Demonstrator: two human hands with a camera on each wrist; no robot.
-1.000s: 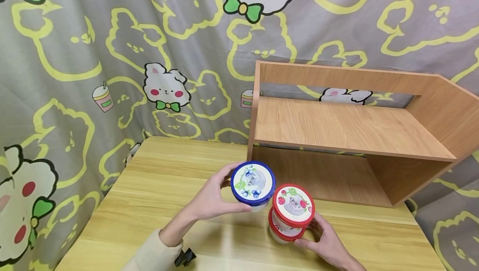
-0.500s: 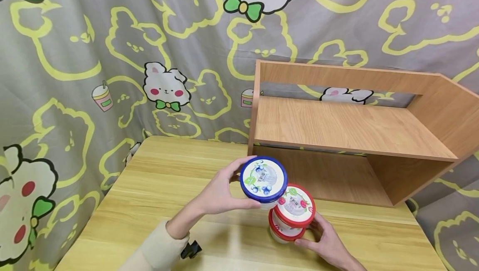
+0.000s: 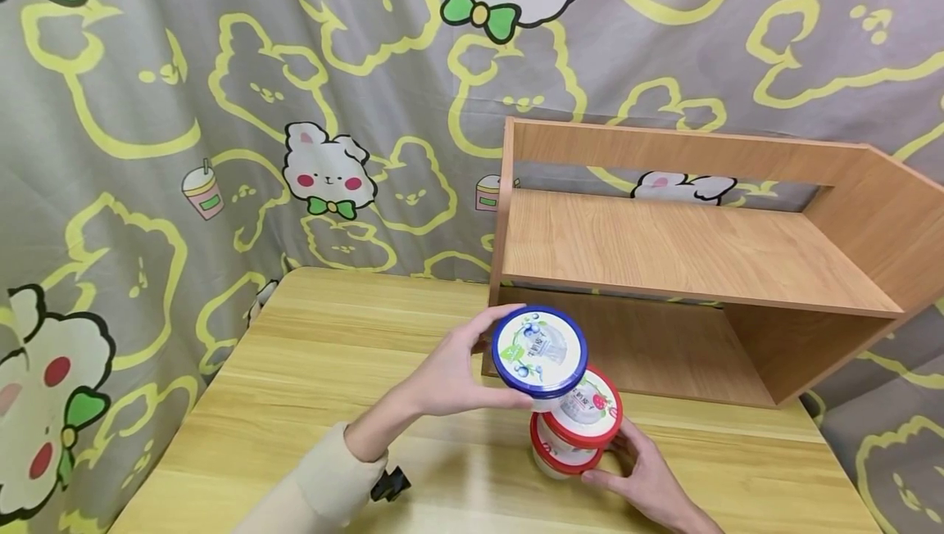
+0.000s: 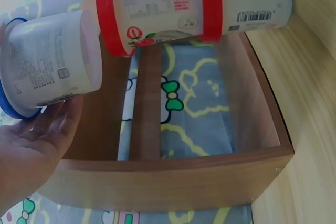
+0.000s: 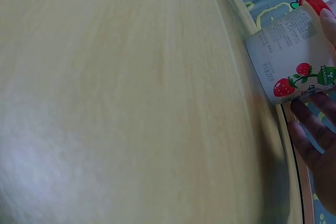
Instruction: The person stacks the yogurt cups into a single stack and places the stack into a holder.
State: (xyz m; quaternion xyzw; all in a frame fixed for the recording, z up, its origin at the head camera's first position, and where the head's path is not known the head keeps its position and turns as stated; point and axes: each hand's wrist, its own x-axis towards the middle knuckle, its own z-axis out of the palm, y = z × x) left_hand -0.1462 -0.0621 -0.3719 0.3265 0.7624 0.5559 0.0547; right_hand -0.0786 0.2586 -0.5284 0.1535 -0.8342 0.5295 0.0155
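Observation:
My left hand [image 3: 453, 374] holds a blue-lidded tub with blueberries on its lid [image 3: 541, 351], thumb on the near side and fingers behind. That tub [image 4: 52, 59] is up beside the top of a stack of two red-lidded strawberry tubs. In the head view it overlaps the upper red-lidded tub [image 3: 593, 411]; whether they touch I cannot tell. My right hand [image 3: 645, 477] grips the stack low on its right side, around the lower red-lidded tub [image 3: 560, 460]. The strawberry print of the lower tub [image 5: 289, 56] shows in the right wrist view.
A two-level wooden shelf [image 3: 693, 247] stands behind the tubs at the back right of the wooden table [image 3: 354, 313]. A patterned curtain [image 3: 413, 108] hangs behind. A small black piece [image 3: 391, 483] is by my left wrist.
My left hand has carried the blue-lidded tub to the right and slightly up in view, over the red stack. My right hand and the stack stay put.

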